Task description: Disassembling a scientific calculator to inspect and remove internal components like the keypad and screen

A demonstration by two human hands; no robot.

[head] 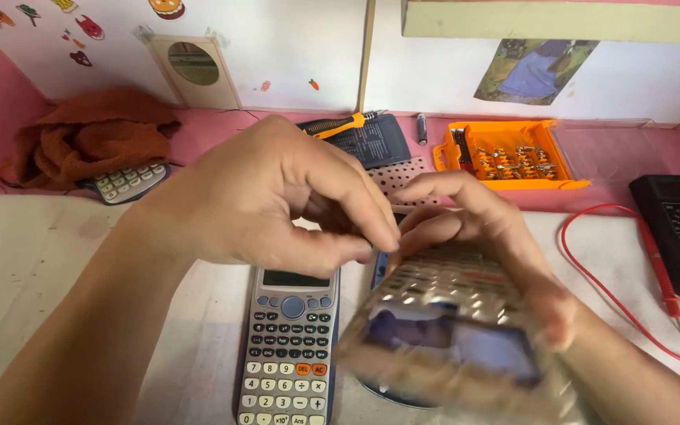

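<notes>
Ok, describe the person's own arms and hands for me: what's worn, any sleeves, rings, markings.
Both forearms are bare as far as the picture shows: no sleeves in view. The left hand and the right hand wear no gloves, and no rings, watch or bracelet can be seen. The nails that show are short and unpainted. The right hand is partly blurred.

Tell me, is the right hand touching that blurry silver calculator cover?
Touching. The head view shows the right hand wrapped over the top edge of the blurred silver calculator cover.

Bare tabletop (33, 260) left free; grey calculator (289, 350) centre, red lead (615, 291) right.
</notes>
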